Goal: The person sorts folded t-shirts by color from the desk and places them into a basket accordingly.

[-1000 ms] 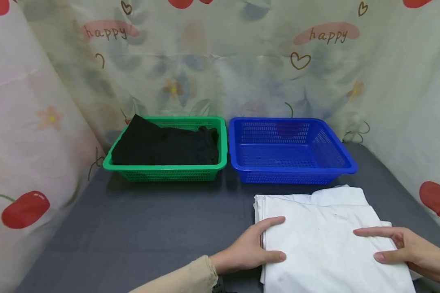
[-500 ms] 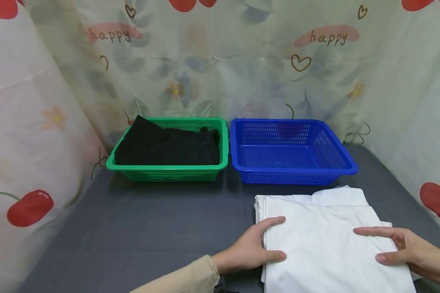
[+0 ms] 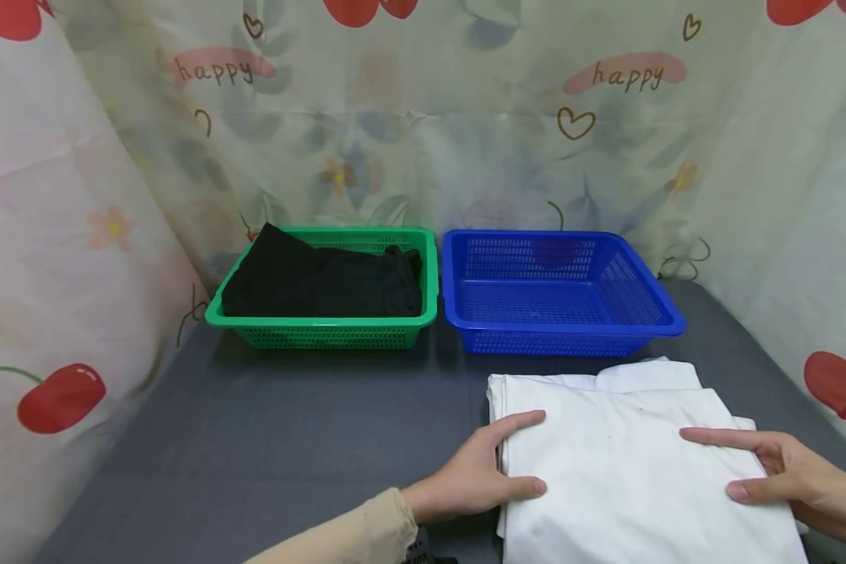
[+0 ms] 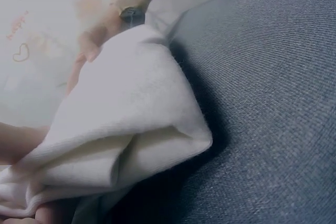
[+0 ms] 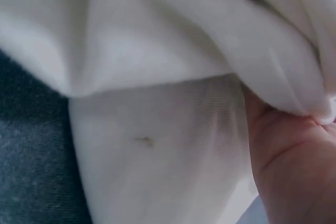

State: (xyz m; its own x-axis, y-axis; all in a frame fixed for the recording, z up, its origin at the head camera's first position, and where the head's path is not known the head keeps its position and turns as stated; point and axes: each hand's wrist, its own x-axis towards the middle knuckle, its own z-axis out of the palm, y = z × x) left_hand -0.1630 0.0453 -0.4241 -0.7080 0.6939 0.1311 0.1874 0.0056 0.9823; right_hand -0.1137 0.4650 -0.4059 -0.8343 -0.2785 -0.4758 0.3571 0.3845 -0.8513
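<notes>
A folded white cloth garment [image 3: 620,470] lies at the front right of the dark grey cloth-covered table, its layers stacked. At its left edge my left hand [image 3: 475,474] grips it, thumb and index finger on top and the other fingers hidden beneath. My right hand [image 3: 797,478] holds the opposite edge in much the same way. The left wrist view shows the folded layers of the white garment [image 4: 126,98] from the side, with the right hand [image 4: 97,40] across it. Up close in the right wrist view, the right hand [image 5: 294,156] reaches in under a fold.
Behind the garment stands a blue plastic basket [image 3: 571,329] with nothing in it. Left of it, a green basket [image 3: 324,322] holds folded black clothing [image 3: 317,278]. The grey table [image 3: 310,431] extends to the left. A printed curtain [image 3: 409,157] encloses the back and sides.
Both hands keep their hold on the white garment. The right hand and the garment's right part have risen slightly in the head view, and the camera has tilted a little. The baskets stay put.
</notes>
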